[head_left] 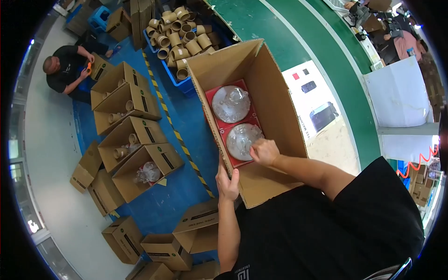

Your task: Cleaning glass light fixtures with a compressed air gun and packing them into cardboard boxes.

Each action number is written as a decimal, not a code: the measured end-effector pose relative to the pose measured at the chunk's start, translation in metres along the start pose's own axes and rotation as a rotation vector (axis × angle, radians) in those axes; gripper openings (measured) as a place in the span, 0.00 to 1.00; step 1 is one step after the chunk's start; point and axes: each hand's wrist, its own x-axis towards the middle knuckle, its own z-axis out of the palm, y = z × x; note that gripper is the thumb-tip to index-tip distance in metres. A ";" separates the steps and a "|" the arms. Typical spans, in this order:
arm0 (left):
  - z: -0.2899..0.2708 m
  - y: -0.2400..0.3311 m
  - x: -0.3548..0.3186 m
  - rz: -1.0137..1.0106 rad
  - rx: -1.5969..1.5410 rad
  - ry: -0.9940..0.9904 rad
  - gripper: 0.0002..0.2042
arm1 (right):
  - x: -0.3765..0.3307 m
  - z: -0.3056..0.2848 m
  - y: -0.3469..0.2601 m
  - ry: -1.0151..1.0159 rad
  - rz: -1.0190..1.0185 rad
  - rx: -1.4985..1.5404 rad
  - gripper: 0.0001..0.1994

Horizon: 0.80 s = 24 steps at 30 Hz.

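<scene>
In front of me stands a tall open cardboard box (275,98). Inside it, two round, pale items wrapped in clear plastic, a farther one (228,105) and a nearer one (240,142), sit side by side on red packaging (221,86). My left hand (227,184) grips the left wall of the box near its close end, thumb up along the edge. Inside the box, my right hand (265,152) is closed in a fist at the right side of the nearer wrapped item. Whatever its fingers may pinch is hidden.
Blue crates (179,83) heaped with cardboard tubes (193,47) stand beyond the box. Open cartons (126,100) line the blue floor at left, several holding tubes or plastic-wrapped items. A co-worker (65,70) sits there holding an orange tool. A printed white carton (322,107) lies at right.
</scene>
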 end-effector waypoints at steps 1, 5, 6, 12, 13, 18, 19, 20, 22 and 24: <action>-0.001 -0.001 0.002 0.000 0.001 -0.003 0.32 | -0.012 0.003 0.002 0.035 -0.061 0.017 0.10; -0.001 -0.009 -0.002 0.030 0.048 -0.002 0.31 | -0.024 0.009 0.001 0.083 -0.125 0.041 0.05; 0.001 -0.009 -0.006 0.057 0.015 0.042 0.31 | -0.023 0.013 0.000 0.085 -0.148 0.056 0.05; -0.002 0.001 0.015 -0.020 -0.049 0.095 0.27 | 0.023 0.002 -0.010 -0.236 0.141 -0.071 0.14; 0.001 0.014 0.020 -0.018 0.012 0.107 0.26 | 0.031 0.000 -0.005 -0.292 0.217 -0.047 0.15; -0.007 0.029 0.003 0.030 0.188 0.252 0.22 | 0.044 -0.051 -0.028 -0.249 -0.473 -0.026 0.21; -0.011 0.021 -0.008 0.008 0.163 0.259 0.21 | 0.044 -0.067 -0.045 -0.350 -0.444 0.215 0.20; -0.018 0.006 -0.024 -0.045 0.191 0.307 0.20 | 0.041 -0.098 -0.068 -0.520 -0.392 0.348 0.19; -0.023 -0.018 -0.055 -0.179 0.254 0.353 0.19 | 0.025 -0.114 -0.070 -0.653 -0.415 0.366 0.20; -0.029 -0.046 -0.093 -0.366 0.438 0.360 0.21 | 0.007 -0.121 -0.064 -0.811 -0.507 0.273 0.26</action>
